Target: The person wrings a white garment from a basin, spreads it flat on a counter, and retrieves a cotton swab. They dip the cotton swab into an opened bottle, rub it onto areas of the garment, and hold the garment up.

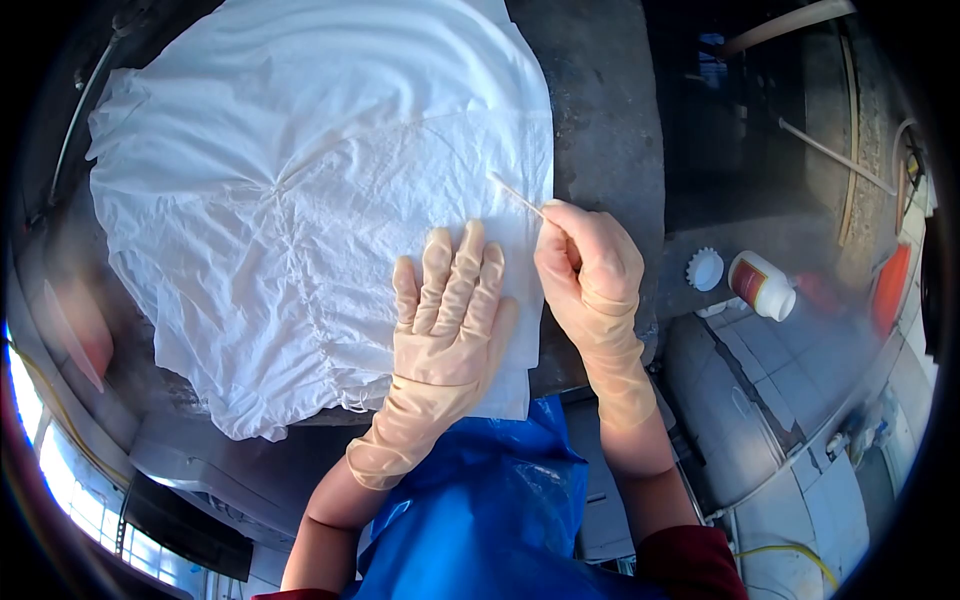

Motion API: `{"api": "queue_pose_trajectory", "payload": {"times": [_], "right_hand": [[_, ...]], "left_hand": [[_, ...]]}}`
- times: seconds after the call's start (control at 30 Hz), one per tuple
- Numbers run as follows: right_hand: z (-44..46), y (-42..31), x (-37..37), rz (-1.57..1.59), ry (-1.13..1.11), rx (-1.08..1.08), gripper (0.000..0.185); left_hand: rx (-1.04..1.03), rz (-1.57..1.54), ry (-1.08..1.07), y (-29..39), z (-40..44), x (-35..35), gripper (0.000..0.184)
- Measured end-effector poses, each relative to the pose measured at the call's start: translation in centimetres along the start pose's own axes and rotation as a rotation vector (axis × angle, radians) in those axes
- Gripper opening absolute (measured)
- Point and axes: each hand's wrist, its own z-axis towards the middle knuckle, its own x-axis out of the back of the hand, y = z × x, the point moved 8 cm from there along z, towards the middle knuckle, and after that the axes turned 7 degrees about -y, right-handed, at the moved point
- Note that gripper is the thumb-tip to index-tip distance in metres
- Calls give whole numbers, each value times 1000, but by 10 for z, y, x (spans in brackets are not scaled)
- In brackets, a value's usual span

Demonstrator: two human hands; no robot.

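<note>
A wrinkled white cloth garment (230, 210) lies spread over a dark stone slab, with a gathered seam running down its middle. My left hand (445, 310), in a cream rubber glove, rests palm down on the cloth near its right edge, fingers stretched out. Just to the right, my gloved right hand (590, 265) pinches a thin cotton swab (518, 194) between thumb and fingertips. The swab points up and left, its tip over the cloth; whether it touches the fabric I cannot tell.
On a ledge at right, a white bottle with a red label (762, 285) lies tilted beside a white cap (705, 269). The slab (605, 110) ends beyond my right hand, above a dark basin (740, 140). A blue apron (480, 510) covers my front. An orange-red object (890, 290) stands far right.
</note>
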Motion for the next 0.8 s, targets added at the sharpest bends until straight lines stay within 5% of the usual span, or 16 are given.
{"api": "queue_pose_trajectory", "payload": {"times": [0.8], "right_hand": [[-1,-4,-1,17,-42,-90,33]], "left_hand": [[-59,17,71,3,-6,-7,67]]}}
